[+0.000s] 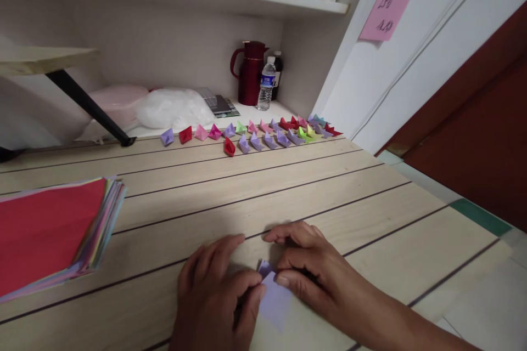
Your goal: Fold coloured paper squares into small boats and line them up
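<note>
A small piece of lavender origami paper (pixel 275 303), partly folded, lies between my hands near the front of the wooden table. My left hand (pixel 218 290) pinches its left edge between thumb and index finger. On the other side, the thumb and fingers of my right hand (pixel 315 266) grip the paper's upper right edge. A folded flap stands up at the top, between the fingertips. Several folded paper boats (pixel 269 140) in purple, red, pink, green and yellow stand in rows along the table's back edge.
A stack of coloured paper (pixel 53 230), red sheet on top, lies at the left. Behind the boats are a dark red thermos jug (pixel 250 74), a water bottle (pixel 267 85) and a white plastic bag (pixel 173 108). A black metal leg (pixel 90 107) stands at the back left.
</note>
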`<state>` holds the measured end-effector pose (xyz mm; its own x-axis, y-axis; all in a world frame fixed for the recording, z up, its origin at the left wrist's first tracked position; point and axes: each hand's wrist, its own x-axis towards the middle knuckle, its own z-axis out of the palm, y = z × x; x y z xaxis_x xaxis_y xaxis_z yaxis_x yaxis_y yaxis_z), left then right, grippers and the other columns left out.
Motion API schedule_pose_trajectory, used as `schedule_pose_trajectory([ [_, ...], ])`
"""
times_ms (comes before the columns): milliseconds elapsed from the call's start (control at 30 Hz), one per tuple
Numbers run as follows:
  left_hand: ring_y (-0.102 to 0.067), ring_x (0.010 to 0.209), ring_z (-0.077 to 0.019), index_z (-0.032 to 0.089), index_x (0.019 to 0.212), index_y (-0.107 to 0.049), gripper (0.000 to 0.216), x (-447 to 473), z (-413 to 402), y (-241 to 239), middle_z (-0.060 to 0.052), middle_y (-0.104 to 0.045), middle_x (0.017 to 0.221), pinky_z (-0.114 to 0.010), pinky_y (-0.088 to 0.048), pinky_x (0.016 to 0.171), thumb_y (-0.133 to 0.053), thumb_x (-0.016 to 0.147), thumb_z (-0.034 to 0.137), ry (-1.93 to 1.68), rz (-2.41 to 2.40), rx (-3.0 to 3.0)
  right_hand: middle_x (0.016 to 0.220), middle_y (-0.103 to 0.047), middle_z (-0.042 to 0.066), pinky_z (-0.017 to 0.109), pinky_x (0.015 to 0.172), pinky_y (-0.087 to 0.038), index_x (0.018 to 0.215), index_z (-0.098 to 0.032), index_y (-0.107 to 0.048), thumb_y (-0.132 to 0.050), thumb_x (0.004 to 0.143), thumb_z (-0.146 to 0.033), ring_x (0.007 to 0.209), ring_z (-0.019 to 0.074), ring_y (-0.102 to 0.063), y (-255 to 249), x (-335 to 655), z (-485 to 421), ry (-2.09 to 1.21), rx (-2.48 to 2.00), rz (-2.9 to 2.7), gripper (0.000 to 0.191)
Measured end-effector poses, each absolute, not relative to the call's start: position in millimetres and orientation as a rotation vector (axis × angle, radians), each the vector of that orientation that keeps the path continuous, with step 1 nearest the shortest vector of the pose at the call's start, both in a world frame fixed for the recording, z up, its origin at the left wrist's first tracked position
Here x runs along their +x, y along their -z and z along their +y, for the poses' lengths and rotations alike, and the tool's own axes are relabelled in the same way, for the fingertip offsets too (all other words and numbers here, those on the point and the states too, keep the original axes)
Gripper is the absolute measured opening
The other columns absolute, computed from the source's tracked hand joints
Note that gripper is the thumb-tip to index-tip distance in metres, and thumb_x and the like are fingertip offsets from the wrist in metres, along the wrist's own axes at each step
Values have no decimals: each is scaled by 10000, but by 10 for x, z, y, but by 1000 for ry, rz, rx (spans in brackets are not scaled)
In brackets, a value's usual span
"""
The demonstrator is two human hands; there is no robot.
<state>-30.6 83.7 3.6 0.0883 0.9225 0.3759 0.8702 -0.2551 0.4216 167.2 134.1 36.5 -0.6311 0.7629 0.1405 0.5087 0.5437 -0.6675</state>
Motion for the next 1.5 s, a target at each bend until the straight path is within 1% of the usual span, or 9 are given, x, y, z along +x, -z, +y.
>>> schedule_pose_trajectory([
  [300, -562, 1136, -275, 267, 696, -573, 102, -279, 841, -12, -68, -666, 1241, -533, -363, 938, -542, 775, 210, -864, 1923, 2342, 1138, -589, 46, 438, 897, -388, 804, -223, -595, -605, 922, -232, 1080, 252, -530, -396, 1612, 1314, -658, -1157, -2390, 119],
  [733, -584, 1124, -287, 259, 834, -499, 47, -308, 848, 51, -118, -664, 1235, -524, -363, 953, -542, 854, 259, -892, 1887, 2523, 1033, -575, 67, 436, 830, -383, 799, -195, -588, -618, 912, -354, 930, 249, -499, -359, 1546, 1323, -426, -1354, -2445, 197],
  [933, -630, 1130, -260, 269, 1363, -453, 499, -450, 860, 42, -112, -649, 1305, -454, -404, 932, -528, 872, 217, -766, 1718, 2869, 1027, -566, 56, 416, 822, -379, 748, -190, -578, -649, 879, -356, 932, 239, -493, -341, 1545, 1322, -389, -1349, -2438, 224],
  [1033, -601, 1191, -277, 317, 1366, -502, 560, -492, 771, 38, -69, -597, 1396, -465, -387, 960, -505, 842, 120, -702, 1650, 3014, 1036, -568, 54, 414, 823, -381, 716, -189, -571, -658, 868, -347, 935, 234, -498, -335, 1536, 1333, -390, -1339, -2426, 236],
  [1167, -520, 1285, -304, 240, 1288, -606, 518, -460, 635, 7, -6, -565, 1425, -562, -211, 1107, -441, 833, 55, -638, 1707, 2998, 981, -581, 45, 413, 828, -410, 725, -194, -568, -689, 843, -324, 927, 232, -524, -325, 1559, 1379, -405, -1321, -2393, 213],
  [1267, -497, 1312, -286, 247, 1176, -689, 457, -388, 583, -60, 27, -579, 1405, -566, -141, 1141, -428, 843, 76, -574, 1750, 2923, 1001, -616, 60, 393, 839, -455, 889, -208, -607, -561, 899, -170, 951, 218, -572, -325, 1633, 1363, -431, -1240, -2282, 60],
  [1333, -490, 1322, -275, 256, 1130, -716, 425, -334, 563, -105, 39, -589, 1393, -558, -180, 1128, -430, 853, 106, -530, 1819, 2847, 1171, -626, 97, 426, 925, -449, 1137, -216, -593, -424, 955, -125, 1098, 232, -569, -339, 1695, 1280, -330, -1173, -2224, 265],
  [1400, -510, 1300, -285, 246, 1131, -720, 396, -281, 545, -133, 21, -616, 1368, -562, -227, 1104, -439, 871, 146, -494, 1856, 2861, 1405, -533, 124, 521, 1072, -339, 1406, -209, -439, -390, 1004, -232, 1328, 291, -434, -357, 1749, 1141, -139, -1071, -2334, 405],
  [1500, -563, 1225, -336, 168, 1160, -714, 371, -217, 524, -152, -73, -663, 1311, -587, -273, 1090, -455, 900, 223, -425, 1912, 2970, 1553, -376, 119, 616, 1170, -140, 1537, -167, -246, -438, 966, -564, 1460, 366, -234, -373, 1787, 923, -32, -849, -2701, 722],
])
